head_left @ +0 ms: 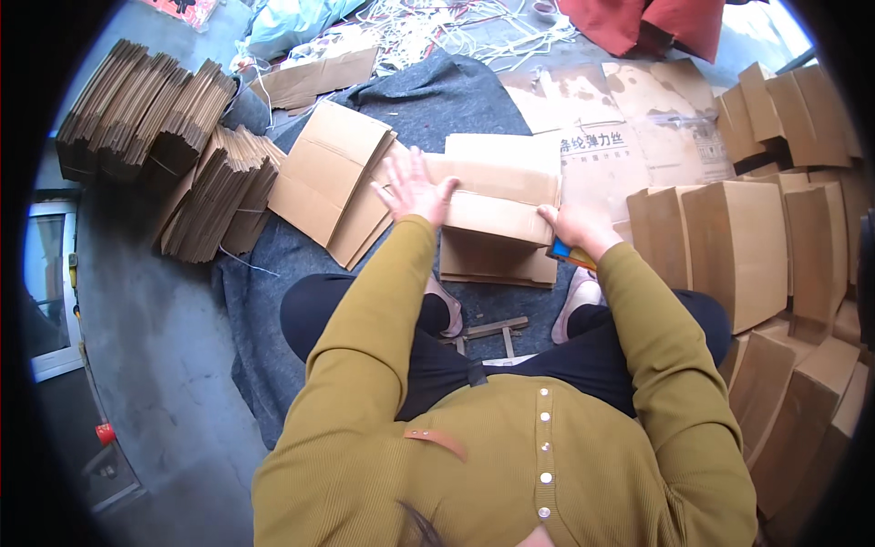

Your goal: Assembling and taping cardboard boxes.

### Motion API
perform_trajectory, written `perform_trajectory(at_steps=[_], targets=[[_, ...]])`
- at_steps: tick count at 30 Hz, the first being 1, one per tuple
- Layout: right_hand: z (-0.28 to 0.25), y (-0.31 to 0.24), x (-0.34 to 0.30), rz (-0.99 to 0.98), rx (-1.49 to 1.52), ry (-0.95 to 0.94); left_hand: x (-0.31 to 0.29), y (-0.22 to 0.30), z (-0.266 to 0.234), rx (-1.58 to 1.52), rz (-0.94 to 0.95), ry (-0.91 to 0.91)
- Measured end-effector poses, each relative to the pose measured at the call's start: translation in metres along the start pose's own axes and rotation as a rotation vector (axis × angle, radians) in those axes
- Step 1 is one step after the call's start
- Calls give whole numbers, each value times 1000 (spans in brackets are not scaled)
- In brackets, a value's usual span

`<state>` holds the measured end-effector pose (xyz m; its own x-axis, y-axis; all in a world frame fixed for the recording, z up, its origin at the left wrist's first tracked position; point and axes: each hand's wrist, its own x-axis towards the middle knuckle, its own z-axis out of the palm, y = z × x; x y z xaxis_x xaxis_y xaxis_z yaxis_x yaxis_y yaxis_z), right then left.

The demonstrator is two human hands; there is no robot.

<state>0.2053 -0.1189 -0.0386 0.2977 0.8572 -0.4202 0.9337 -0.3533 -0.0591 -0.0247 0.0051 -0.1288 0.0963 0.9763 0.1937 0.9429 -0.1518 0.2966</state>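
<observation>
Between my hands, in front of my feet, stands a brown cardboard box (497,211) with flaps spread at its far and near sides. My left hand (415,187) is at the box's left edge, palm down, its fingers stretched and spread with nothing held. At the box's right edge is my right hand (583,228), thumb by the cardboard and fingers curled round a small blue and orange object (572,253). Most of that object is hidden under the hand, so its kind does not show. Left of my left hand lies a small pile of flattened cardboard boxes (330,173).
Tied bundles of flat cardboard (223,191) stand at the left. Folded-up boxes (736,246) crowd the right side. A dark blue cloth (447,96) covers the floor, with a printed cardboard sheet (629,128) beyond. White straps (456,27) lie tangled at the back.
</observation>
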Motion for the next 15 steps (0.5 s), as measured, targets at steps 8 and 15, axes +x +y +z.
perform_trajectory(at_steps=[8, 15], targets=[[-12, 7, 60, -219, 197, 127, 63, -68, 17, -655, -215, -159], [-56, 9, 32, -335, 199, 144, 43, -46, -71, -1079, -60, 123]])
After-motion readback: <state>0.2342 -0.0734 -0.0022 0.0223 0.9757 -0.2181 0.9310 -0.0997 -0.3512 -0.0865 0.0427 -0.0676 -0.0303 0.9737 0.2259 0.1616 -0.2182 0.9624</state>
